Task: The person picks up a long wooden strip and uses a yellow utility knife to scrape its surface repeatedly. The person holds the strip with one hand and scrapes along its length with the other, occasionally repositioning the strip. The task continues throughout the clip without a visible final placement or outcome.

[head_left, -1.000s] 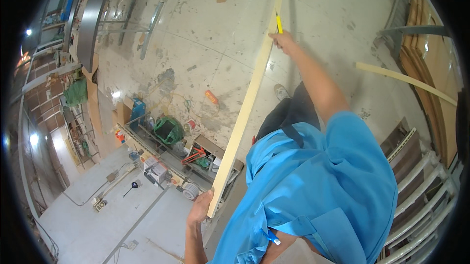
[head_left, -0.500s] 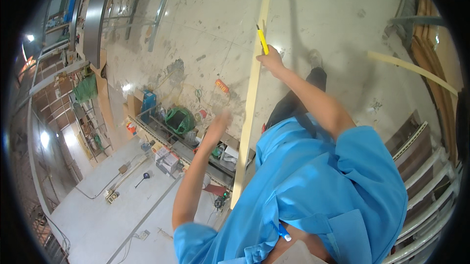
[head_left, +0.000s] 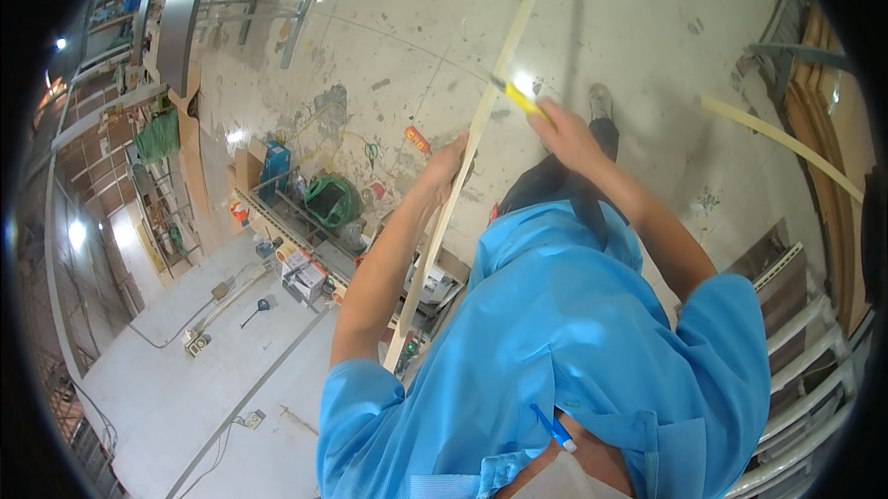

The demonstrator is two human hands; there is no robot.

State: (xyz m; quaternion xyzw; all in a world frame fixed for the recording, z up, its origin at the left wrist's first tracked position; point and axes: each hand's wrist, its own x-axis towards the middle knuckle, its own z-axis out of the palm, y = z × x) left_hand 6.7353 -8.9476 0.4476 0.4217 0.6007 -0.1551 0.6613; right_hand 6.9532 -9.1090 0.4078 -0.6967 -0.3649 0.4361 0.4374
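Observation:
A long, narrow pale-yellow strip (head_left: 507, 53) runs from beside my body up and away over the floor. My left hand (head_left: 445, 164) is closed on the strip's left edge at about mid-length, its fingers partly hidden behind the strip. In my right hand (head_left: 568, 135) is a slim yellow utility knife (head_left: 525, 101), its dark tip pointing up and left. That tip lies at the strip's right edge in this view; whether it touches cannot be made out.
Left of me, a pale worktable (head_left: 213, 397) carries cords and small tools. Beyond it are a green-lined bin (head_left: 333, 201) and a red-orange object (head_left: 417, 139) on the floor. A second pale strip (head_left: 782, 141) and a white tubular rack (head_left: 800, 388) are on my right.
My left hand, blurred and off the strip before, has moved up and right and taken hold of it. The strip's near end has shifted left. My right hand has moved right and down with the knife.

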